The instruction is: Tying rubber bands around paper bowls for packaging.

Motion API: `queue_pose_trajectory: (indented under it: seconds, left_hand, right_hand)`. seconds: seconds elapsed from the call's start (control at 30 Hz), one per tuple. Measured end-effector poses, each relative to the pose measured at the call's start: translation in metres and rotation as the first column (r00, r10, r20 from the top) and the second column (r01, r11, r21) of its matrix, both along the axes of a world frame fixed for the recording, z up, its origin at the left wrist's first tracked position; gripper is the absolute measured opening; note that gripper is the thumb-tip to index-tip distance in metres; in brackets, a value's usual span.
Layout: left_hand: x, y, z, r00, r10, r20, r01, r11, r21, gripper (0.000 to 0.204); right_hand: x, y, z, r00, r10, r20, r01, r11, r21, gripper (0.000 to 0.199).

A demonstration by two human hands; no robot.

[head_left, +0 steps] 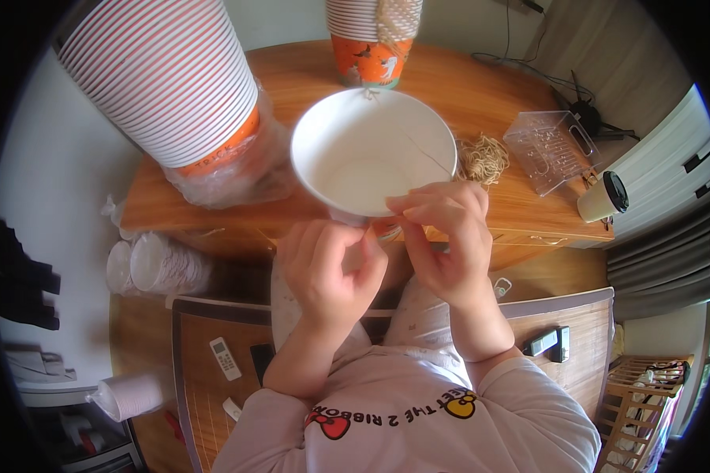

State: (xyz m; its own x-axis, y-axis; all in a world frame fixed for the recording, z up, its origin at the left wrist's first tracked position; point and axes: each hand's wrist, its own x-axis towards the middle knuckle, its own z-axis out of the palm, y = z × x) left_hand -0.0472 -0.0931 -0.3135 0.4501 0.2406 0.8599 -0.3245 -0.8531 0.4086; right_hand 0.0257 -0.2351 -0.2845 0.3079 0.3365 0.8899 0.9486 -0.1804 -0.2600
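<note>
A large white paper bucket [323, 158] stands tilted toward me at the table's near edge, its mouth open upward. A small knot of cord [368, 94] sits at its far rim, and a thin strand [420, 148] crosses the inside toward the right rim. My right hand [450, 236] is closed at the near rim, fingertips over the edge and thumb outside. Just left of it, my left hand [331, 268] pinches below the rim on the outer side; whatever lies between its fingertips is too small to make out. Beige cord [483, 160] lies bundled right of the bucket.
Nested bucket stacks stand at the left [173, 87] in plastic wrap and at the back [371, 51]. A clear acrylic box [548, 150] and a lidded cup [603, 197] occupy the right. More wrapped buckets [166, 264] are beyond the table's left end. Remotes [226, 359] lie beside me.
</note>
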Motion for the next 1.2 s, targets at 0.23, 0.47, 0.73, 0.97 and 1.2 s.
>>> queue_pose_trajectory:
  seconds: [0.23,0.47,0.73,0.97,1.2]
  left_hand:
    - [-0.001,-0.005,0.001,0.999,-0.034,-0.037,0.032,0.998,-0.054,0.020]
    - [-0.001,-0.005,0.001,1.000,-0.007,-0.020,0.006,0.999,-0.037,0.020]
    - [-0.001,-0.004,-0.003,0.999,0.054,-0.002,-0.054,0.998,-0.013,0.019]
    - [0.000,-0.009,0.001,1.000,0.009,-0.022,-0.009,1.000,-0.009,0.020]
    - [0.000,-0.012,0.003,0.998,-0.042,-0.039,0.040,0.998,-0.044,0.016]
  right_hand:
    - [0.000,-0.001,0.008,1.000,-0.007,0.029,0.008,0.999,-0.048,0.031]
    - [0.000,-0.002,0.008,1.000,0.008,-0.012,-0.008,0.999,-0.038,0.030]
    - [-0.001,-0.004,0.009,0.999,0.017,-0.033,-0.018,0.999,-0.047,0.028]
    - [-0.001,-0.005,0.011,0.997,0.053,-0.065,-0.054,0.998,-0.016,0.028]
    - [-0.004,-0.004,0.015,0.997,0.046,-0.070,-0.050,0.997,-0.063,0.029]
